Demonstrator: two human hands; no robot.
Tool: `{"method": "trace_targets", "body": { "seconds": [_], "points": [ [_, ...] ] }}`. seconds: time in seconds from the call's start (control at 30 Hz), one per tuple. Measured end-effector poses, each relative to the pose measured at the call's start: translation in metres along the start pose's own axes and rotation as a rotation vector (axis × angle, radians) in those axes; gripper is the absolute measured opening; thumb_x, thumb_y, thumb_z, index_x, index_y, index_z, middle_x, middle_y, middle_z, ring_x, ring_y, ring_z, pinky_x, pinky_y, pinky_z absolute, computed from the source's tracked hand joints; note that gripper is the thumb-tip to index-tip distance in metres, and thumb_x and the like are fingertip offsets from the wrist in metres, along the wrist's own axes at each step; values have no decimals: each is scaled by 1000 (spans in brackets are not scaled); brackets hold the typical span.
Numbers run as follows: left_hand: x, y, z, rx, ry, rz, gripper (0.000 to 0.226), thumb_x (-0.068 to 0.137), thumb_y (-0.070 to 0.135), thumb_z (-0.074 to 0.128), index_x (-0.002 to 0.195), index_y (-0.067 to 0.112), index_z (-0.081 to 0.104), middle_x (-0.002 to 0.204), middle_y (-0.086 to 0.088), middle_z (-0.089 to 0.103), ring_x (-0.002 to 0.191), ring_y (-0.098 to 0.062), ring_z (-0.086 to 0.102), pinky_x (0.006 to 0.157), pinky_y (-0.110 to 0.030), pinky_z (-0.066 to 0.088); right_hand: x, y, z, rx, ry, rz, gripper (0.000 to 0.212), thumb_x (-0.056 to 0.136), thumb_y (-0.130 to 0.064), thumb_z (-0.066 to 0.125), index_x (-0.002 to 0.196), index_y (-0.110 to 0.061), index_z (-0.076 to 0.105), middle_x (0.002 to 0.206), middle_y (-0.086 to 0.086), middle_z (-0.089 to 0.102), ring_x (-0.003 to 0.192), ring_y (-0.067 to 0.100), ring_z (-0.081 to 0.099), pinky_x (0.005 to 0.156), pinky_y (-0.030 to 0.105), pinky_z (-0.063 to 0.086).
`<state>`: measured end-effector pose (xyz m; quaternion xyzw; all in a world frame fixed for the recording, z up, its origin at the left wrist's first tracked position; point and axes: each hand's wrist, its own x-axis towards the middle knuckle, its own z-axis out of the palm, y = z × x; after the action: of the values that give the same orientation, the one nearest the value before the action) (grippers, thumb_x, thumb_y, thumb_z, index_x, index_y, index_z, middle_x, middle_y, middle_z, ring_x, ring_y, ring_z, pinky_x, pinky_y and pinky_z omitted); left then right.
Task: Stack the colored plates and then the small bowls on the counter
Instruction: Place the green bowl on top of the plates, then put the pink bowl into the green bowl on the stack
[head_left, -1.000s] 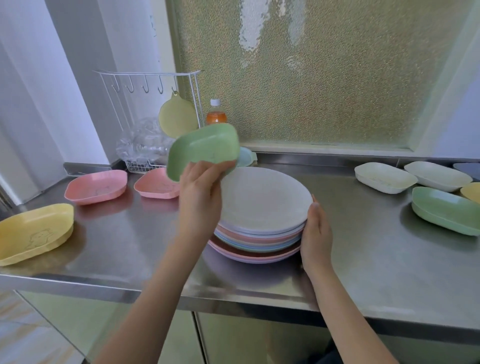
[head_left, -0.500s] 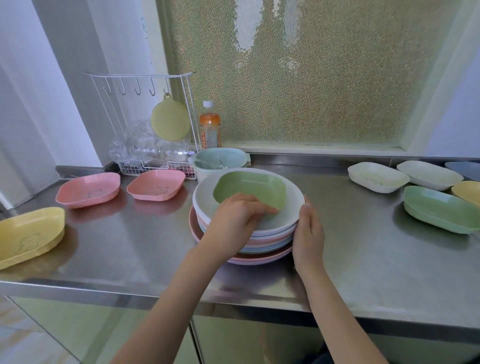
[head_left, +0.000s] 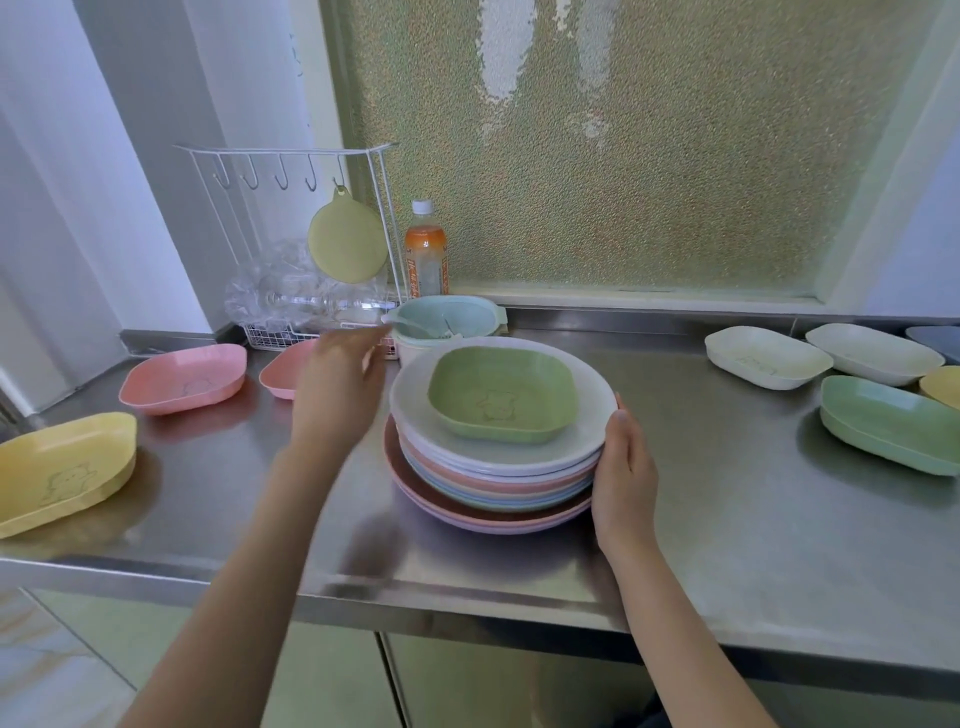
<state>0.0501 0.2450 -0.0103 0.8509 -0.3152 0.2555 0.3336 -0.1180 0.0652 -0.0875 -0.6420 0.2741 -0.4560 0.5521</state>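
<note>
Plates: I see the plate stack (head_left: 493, 480) done, mid-counter.
Bowls: green bowl (head_left: 503, 395) sits on top; pink bowl (head_left: 183, 379), yellow bowl (head_left: 62, 470) left, others far right remain.
Left hand (head_left: 337, 384): relaxed, empty.
Right hand (head_left: 623, 473): flat against the stack.

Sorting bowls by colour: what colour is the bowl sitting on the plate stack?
Light green, with a faint bear outline inside: the bowl, head view.

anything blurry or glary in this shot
Head view: the left hand is motion-blurred at its fingers; the green bowl and right hand are sharp; the steel counter carries soft reflections; wide-angle distortion bends the edges.
</note>
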Motion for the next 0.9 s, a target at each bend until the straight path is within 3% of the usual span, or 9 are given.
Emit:
{"method": "trace_targets", "body": {
  "seconds": [0.1, 0.2, 0.43, 0.57, 0.67, 0.77, 0.83, 0.9],
  "points": [
    [15, -46, 12, 139, -246, -289, 37, 92, 13, 51, 128, 11, 58, 128, -17, 60, 117, -34, 55, 94, -39, 42, 1, 4, 1, -10, 10, -2, 44, 98, -40, 31, 133, -22, 51, 133, -4, 55, 122, 10, 48, 106, 35, 36],
    [14, -64, 28, 147, -409, -319, 30, 93, 23, 51, 117, 12, 65, 121, -15, 65, 111, -33, 58, 92, -41, 47, 2, 7, 0, -34, 15, -3, 52, 93, -47, 29, 133, -22, 50, 134, -4, 55, 124, 12, 47, 107, 41, 35],
    [10, -72, 53, 187, -281, -353, 35, 86, 8, 53, 120, 8, 62, 120, -19, 61, 107, -37, 58, 88, -41, 47, 3, 6, 1, -15, 16, 4, 58, 88, -52, 29, 132, -22, 52, 133, -4, 56, 123, 11, 48, 107, 40, 36],
    [1, -71, 57, 243, -216, -274, 19, 84, 4, 51, 85, 0, 70, 91, -25, 62, 90, -40, 56, 73, -38, 41, 2, 5, -1, -9, 15, -5, 50, 94, -45, 30, 131, -21, 53, 130, -3, 58, 120, 11, 50, 105, 38, 39],
    [5, -58, 42, 185, -33, -180, 19, 81, -7, 48, 81, -4, 66, 88, -26, 62, 89, -41, 52, 74, -42, 36, 1, 4, -1, -2, 13, 3, 50, 93, -46, 30, 132, -22, 52, 131, -4, 57, 121, 10, 50, 105, 36, 38],
    [10, -26, 11, 58, 139, -2, 12, 83, -6, 53, 79, -2, 63, 86, -22, 63, 86, -37, 50, 69, -33, 27, 1, 3, 0, 4, 6, -3, 51, 92, -47, 30, 130, -23, 53, 128, -6, 59, 118, 8, 51, 102, 31, 40],
    [10, 2, -10, -56, 150, 169, 8, 84, -3, 59, 78, 0, 63, 83, -17, 63, 84, -31, 50, 66, -26, 24, 1, 3, -1, 2, 2, -5, 46, 95, -44, 31, 130, -24, 54, 127, -7, 59, 115, 7, 52, 97, 26, 40],
    [8, 23, -23, -154, 59, 299, 8, 83, 2, 61, 81, 1, 68, 82, -11, 65, 82, -24, 50, 68, -23, 30, 1, 3, -1, -3, 1, -5, 46, 96, -44, 31, 131, -23, 52, 129, -6, 58, 117, 9, 51, 100, 29, 39]
  ]
}}
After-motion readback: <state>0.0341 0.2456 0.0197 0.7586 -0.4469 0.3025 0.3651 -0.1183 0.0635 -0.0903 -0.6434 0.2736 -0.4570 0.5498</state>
